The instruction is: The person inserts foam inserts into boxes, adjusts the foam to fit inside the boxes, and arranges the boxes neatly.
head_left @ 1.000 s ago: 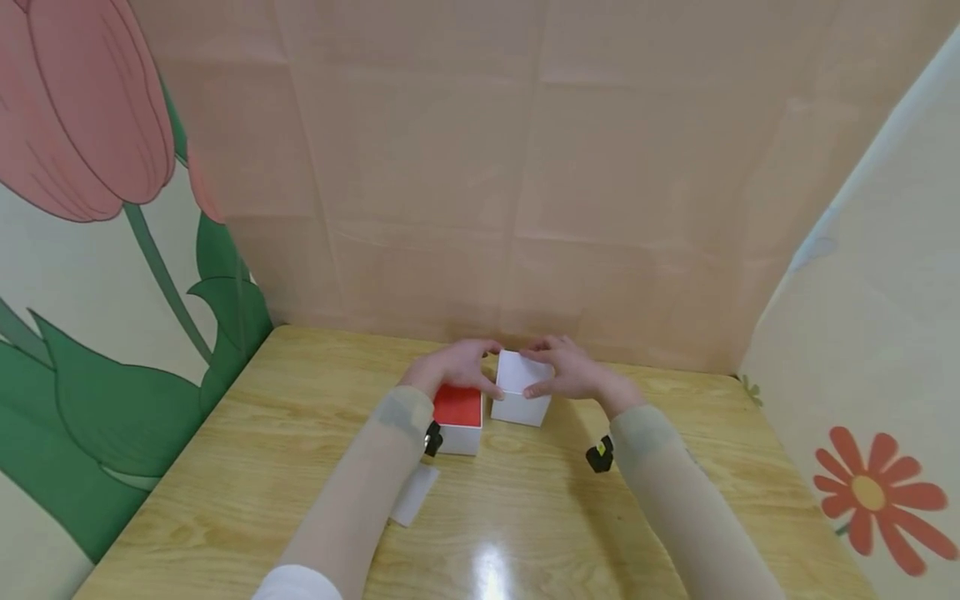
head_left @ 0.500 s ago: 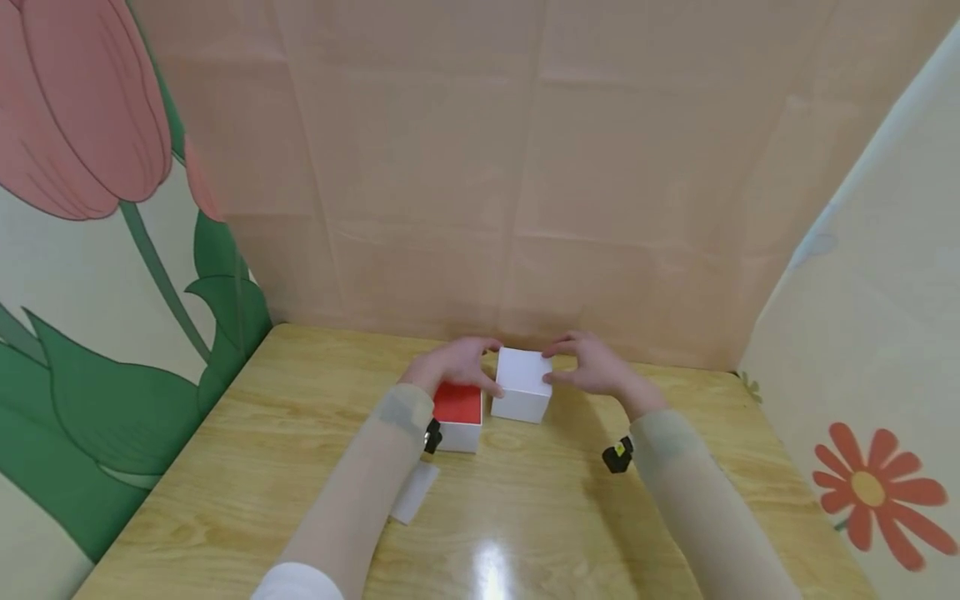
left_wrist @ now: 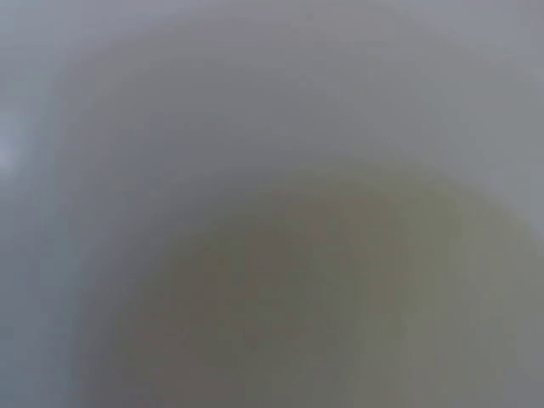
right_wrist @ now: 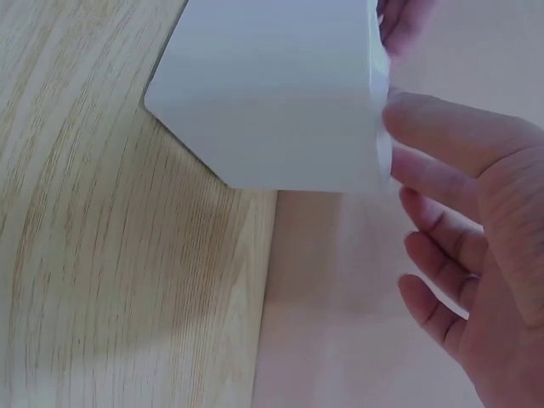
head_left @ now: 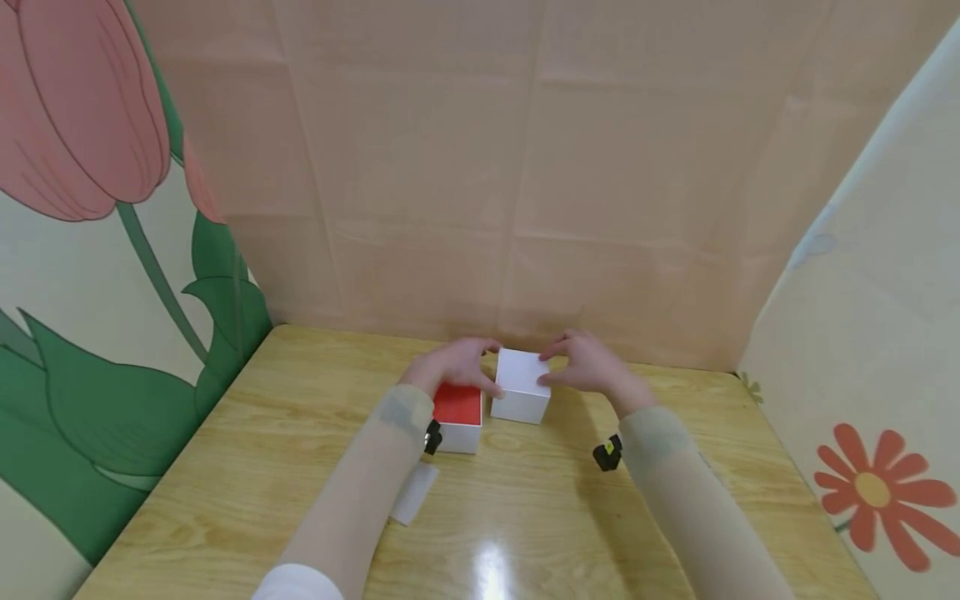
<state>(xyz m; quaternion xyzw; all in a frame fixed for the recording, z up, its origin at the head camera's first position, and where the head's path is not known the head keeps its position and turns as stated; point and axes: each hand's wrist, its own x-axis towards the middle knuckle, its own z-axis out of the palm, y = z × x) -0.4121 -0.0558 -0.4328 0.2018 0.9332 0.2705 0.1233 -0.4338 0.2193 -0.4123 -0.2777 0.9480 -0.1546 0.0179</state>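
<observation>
A white box stands upright near the back of the table, its plain white top facing up. My left hand spans its left side, thumb at the front corner and fingers at the back corner. From the right, my right hand touches the upper edge with thumb and index fingertips; its other fingers spread loosely behind in the right wrist view. Close by on the left sits a second white box with a red top, partly hidden under my left hand and wrist. The left wrist view is only a blur.
A flat white piece lies on the wooden table, partly behind my left forearm. A tan sheet hangs right behind the table's back edge. Flower-printed panels stand at both sides.
My right hand first drew back to the right from over the white box's top, then came slightly left again to its upper edge. My left hand has stayed in place.
</observation>
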